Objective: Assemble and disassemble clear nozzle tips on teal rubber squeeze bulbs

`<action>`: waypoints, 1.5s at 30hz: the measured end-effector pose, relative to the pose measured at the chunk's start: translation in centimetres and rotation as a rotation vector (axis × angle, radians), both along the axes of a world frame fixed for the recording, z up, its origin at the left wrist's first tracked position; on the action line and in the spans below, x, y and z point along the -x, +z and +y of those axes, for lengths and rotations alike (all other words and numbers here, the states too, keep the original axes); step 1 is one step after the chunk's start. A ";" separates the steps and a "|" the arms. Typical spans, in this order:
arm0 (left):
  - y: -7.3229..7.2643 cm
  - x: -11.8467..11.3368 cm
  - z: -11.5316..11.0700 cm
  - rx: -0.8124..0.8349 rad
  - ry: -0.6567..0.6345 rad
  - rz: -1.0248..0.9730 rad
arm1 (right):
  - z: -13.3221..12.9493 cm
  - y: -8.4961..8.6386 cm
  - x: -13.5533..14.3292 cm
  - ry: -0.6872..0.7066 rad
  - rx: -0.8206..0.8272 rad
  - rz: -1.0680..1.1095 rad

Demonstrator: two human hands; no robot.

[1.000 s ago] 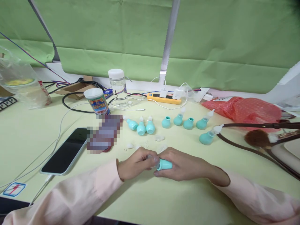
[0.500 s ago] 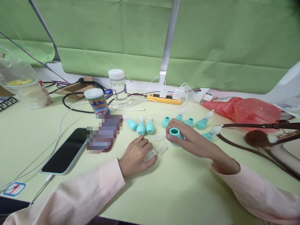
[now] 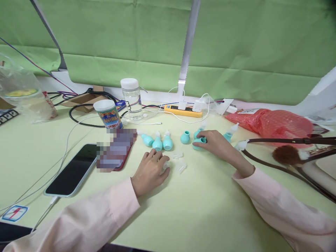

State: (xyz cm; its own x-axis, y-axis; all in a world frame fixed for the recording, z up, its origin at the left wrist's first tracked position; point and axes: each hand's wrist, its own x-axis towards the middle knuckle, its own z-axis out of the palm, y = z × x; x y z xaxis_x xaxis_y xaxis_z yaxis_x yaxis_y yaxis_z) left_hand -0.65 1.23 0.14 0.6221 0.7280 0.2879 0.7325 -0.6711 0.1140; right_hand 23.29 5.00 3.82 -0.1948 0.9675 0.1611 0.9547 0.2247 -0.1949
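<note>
My right hand grips a teal rubber bulb by its side, low over the table, its round opening facing up. Beside it an uncapped teal bulb stands upright, and a bulb with a clear tip is behind. My left hand rests on the table with fingers curled around a small clear plastic piece, which they partly hide. Two more clear pieces, a small one and a nozzle, lie to its right. Several tipped bulbs sit beyond my left fingers.
A phone on a cable and a blurred red-edged object lie left. Behind are a printed tub, a water bottle and a yellow power strip. Red bubble wrap and a bag strap occupy the right.
My right hand has moved away from me with the teal bulb and lowered it toward the row. My left hand has shifted slightly left and away, the clear piece moving with it.
</note>
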 end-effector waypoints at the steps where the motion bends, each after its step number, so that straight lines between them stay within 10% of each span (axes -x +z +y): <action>1: 0.0 0.0 0.0 0.006 0.003 0.008 | 0.1 -0.1 -0.1 -0.002 -0.002 -0.001; 16: 0.6 1.0 1.6 -0.217 0.217 0.012 | -0.2 0.5 0.6 -0.080 -0.126 -0.059; 33: -0.2 1.7 3.4 -0.282 0.115 -0.209 | -1.8 0.9 2.2 -0.049 -0.385 0.231; 41: 0.6 1.4 0.1 -0.672 -0.253 -0.396 | -5.7 0.8 6.8 0.222 0.413 0.984; 45: 0.9 0.9 -1.0 -0.603 -0.389 -0.456 | -6.8 0.8 7.5 0.228 0.375 0.963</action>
State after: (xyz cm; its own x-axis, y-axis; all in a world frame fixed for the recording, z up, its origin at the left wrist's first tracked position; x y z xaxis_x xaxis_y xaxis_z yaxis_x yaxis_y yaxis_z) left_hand -1.53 0.19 1.07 0.5252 0.1281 0.8413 0.4063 -0.9064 -0.1156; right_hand 15.80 -1.76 4.60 -0.3274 0.9439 0.0425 0.3029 0.1474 -0.9415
